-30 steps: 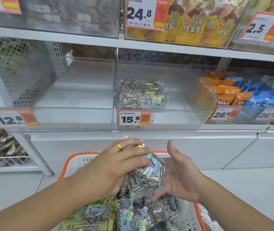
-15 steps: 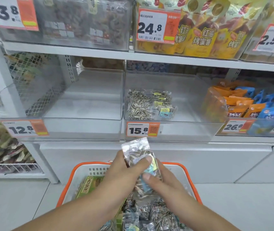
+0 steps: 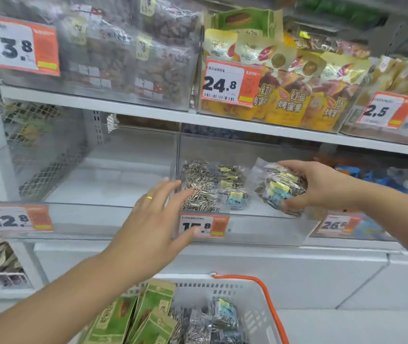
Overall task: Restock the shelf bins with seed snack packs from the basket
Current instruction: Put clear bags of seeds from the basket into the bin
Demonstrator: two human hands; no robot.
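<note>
Partly, left hand (image 3: 158,219) hides price tag (image 3: 204,225).

The upper shelf's price tags read 13.8 on the left tag (image 3: 19,44); 24.8 on the middle tag (image 3: 230,83); 2.5 on the right tag (image 3: 385,110); yellow packs (image 3: 290,105) show 红薯 烤蜜薯; lower bin tags read 12.8 (image 3: 15,219), partly covered 15.8 (image 3: 204,225), blurred 26 (image 3: 338,224).
</note>
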